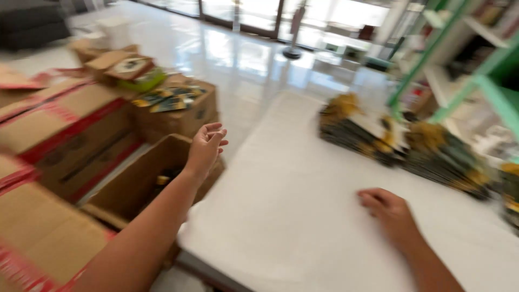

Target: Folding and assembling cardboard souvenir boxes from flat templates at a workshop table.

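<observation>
Stacked cartons point(59, 135): closed brown cardboard with red bands, piled at far left; blurred, so printing is not legible.

Carton of packets point(175, 105): open at the top, dark green-and-yellow flat packets showing at its mouth; it stands behind the open carton.

Open carton point(143, 181): flaps up, set on the floor against the table's left edge; a dark item with a yellow patch lies inside (kind cannot be told).

Left hand point(205, 147): held in the air above the open carton, palm turned inward, fingers loosely spread and slightly curled, nothing gripped.

White table point(292, 216): bare surface between the two hands.

Right hand point(388, 210): laid palm down on the table, fingers curled close together, nothing pinched; well apart from the packet piles.

Packet stacks point(367, 132): green-and-yellow packets piled along the table's far right edge, beside a green shelf frame point(459, 81).

Handling note: the reach into the open carton is judged best made straight down between the flaps (the raised flap nearest the wrist could be caught), with the right hand kept flat for balance.
</observation>
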